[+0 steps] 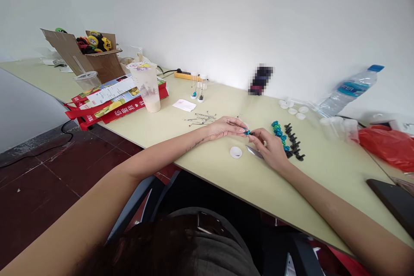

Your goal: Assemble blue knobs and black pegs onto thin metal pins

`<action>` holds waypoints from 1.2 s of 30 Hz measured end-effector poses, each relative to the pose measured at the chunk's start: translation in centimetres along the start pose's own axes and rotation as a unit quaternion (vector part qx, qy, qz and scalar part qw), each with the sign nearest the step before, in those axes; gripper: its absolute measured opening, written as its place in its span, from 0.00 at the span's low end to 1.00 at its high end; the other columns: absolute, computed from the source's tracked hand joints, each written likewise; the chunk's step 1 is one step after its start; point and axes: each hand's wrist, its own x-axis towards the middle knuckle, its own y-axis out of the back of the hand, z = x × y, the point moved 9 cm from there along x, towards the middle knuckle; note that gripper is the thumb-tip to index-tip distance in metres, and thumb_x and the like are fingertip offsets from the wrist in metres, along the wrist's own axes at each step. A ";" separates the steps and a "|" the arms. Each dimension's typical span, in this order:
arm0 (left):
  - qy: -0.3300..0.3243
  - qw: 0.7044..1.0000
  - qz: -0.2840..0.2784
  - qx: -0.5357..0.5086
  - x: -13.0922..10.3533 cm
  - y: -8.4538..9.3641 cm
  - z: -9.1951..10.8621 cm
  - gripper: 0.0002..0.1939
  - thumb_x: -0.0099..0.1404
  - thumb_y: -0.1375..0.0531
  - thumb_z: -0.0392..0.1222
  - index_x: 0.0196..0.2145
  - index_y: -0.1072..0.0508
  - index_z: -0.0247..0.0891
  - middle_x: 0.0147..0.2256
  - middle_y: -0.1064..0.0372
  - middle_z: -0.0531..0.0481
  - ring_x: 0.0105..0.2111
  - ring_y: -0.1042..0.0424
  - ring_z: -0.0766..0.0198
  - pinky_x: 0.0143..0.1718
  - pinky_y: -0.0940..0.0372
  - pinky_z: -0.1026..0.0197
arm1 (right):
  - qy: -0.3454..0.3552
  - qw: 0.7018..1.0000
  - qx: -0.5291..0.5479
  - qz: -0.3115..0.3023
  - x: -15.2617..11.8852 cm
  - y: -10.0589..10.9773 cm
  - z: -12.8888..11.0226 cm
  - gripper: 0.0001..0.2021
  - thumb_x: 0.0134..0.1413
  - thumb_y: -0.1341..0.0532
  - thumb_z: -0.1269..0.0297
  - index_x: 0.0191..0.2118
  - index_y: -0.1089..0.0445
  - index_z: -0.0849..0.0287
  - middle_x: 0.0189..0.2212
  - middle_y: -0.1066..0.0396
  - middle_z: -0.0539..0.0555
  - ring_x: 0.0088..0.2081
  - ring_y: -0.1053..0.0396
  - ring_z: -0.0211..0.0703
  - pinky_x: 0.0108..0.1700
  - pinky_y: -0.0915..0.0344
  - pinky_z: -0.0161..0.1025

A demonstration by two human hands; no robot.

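Observation:
My left hand (226, 128) pinches a small shiny blue piece (246, 132) between thumb and fingers. The fingertips of my right hand (270, 147) close on the same piece from the other side, where something dark shows. A thin wire-like line runs along the left fingers; I cannot tell what it is. Under the hands lie a round white cap (236, 152) with tiny dark bits on it and a silvery strip (254, 151). Right of my right hand are a row of blue and green pieces (280, 133) and a row of black pieces (293, 142). Thin metal pins (202, 118) lie scattered near my left wrist.
A plastic cup (147, 88) stands by a red paper bag (121, 110) and a carton of toys (105, 67). Two clear tubes (202, 88) stand behind. White caps (297, 112), a water bottle (351, 90), a red plastic bag (388, 144) and a phone (393, 200) lie right.

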 end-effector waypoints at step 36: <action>0.008 1.000 -0.002 -0.006 -0.1 -0.2 -0.1 0.14 0.50 0.31 0.32 0.36 0.25 0.30 0.34 0.24 0.47 0.36 0.24 0.67 0.51 0.35 0.59 | -0.004 1.000 -0.013 -0.022 0.0 -0.1 -0.5 0.15 0.63 0.49 0.51 0.35 0.32 0.55 0.23 0.30 0.50 0.21 0.38 0.38 0.25 0.42 0.37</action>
